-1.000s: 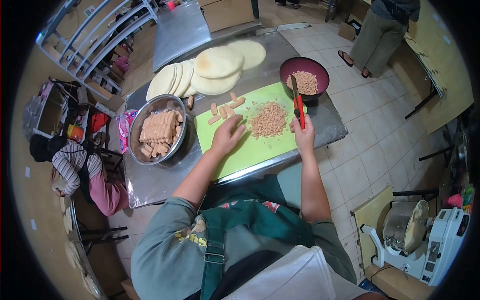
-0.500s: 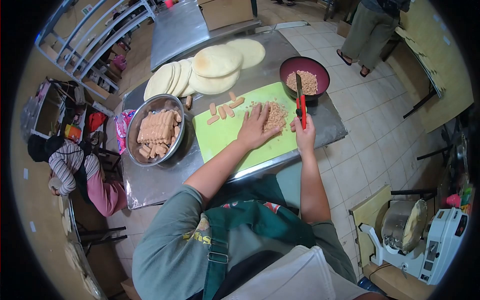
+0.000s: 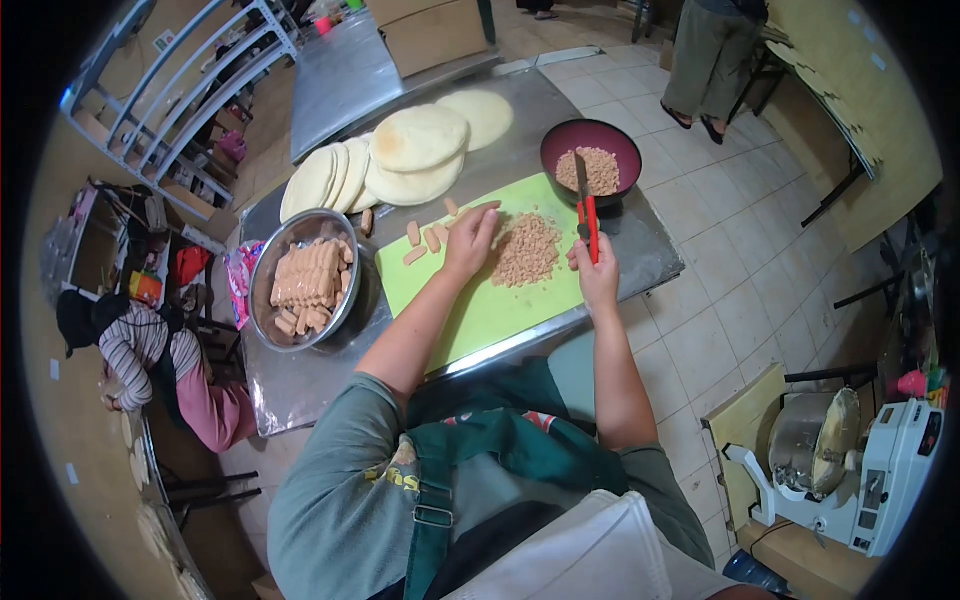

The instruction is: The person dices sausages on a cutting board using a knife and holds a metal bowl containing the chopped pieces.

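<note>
My right hand (image 3: 597, 278) grips a red-handled knife (image 3: 586, 208), its dark blade pointing up and away, in front of the dark red bowl. My left hand (image 3: 470, 242) is on edge over the green cutting board (image 3: 455, 315), fingers stretched out, left of a spread of finely chopped sausage (image 3: 525, 252). Beside that hand lie several short sausage pieces (image 3: 432, 240), some partly hidden by it. More chopped sausage (image 3: 600, 172) is inside the dark red bowl (image 3: 630, 150). A steel bowl (image 3: 262, 290) at the left holds stacked whole sausages (image 3: 308, 272).
Overlapping flat dough rounds (image 3: 420, 138) lie at the back of the metal table (image 3: 310, 385). One sausage piece (image 3: 367, 221) sits off the board. A person (image 3: 150, 335) is at the left, another (image 3: 715, 60) at the back right. A mixer (image 3: 890, 480) stands lower right.
My left hand has lifted off the chopped sausage and moved left, turning on edge. The chopped pile now lies flatter and wider. My right hand still holds the knife; the view has shifted slightly.
</note>
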Available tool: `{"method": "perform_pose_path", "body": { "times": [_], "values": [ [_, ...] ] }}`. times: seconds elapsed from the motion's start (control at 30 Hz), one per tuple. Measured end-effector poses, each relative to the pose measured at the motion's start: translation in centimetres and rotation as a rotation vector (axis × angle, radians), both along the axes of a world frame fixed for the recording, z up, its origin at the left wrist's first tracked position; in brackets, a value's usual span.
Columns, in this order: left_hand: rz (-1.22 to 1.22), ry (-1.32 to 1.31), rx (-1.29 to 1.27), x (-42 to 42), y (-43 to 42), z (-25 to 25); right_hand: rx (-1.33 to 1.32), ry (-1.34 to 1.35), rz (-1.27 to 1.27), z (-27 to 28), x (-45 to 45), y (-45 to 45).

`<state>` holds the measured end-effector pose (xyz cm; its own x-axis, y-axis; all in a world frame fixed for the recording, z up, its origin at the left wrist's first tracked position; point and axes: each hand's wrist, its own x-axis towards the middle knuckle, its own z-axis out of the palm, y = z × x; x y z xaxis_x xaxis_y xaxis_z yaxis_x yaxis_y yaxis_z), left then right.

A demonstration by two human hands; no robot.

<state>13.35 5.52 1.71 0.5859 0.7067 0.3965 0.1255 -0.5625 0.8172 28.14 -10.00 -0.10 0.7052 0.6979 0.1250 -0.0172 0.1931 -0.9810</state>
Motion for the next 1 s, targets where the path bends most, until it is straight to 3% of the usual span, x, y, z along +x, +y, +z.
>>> {"method": "perform_pose_path", "body": {
  "times": [0.07,0.3,0.6,0.67,0.8,1.0],
  "values": [
    [0.071,0.068,0.03,-0.1,0.4,-0.3,0.004,-0.018,-0.008,-0.4,0.2,0.0],
    [-0.081,0.431,0.195,0.8,0.0,-0.6,-0.017,-0.043,-0.024,-0.4,0.0,0.1],
    [-0.327,0.268,0.068,3.3,-1.9,1.0,-0.007,-0.083,-0.023,-0.7,0.1,0.1],
    [-0.323,0.409,0.125,3.5,-2.5,2.3,0.016,-0.068,-0.011,-1.3,0.3,0.4],
    [-0.225,0.402,0.359,3.2,-3.0,1.9,0.011,-0.06,-0.002,-1.1,0.2,0.3],
    [-0.343,0.525,0.531,3.7,-4.7,2.7,0.048,-0.075,-0.006,-1.3,0.3,0.4]
  ]
}}
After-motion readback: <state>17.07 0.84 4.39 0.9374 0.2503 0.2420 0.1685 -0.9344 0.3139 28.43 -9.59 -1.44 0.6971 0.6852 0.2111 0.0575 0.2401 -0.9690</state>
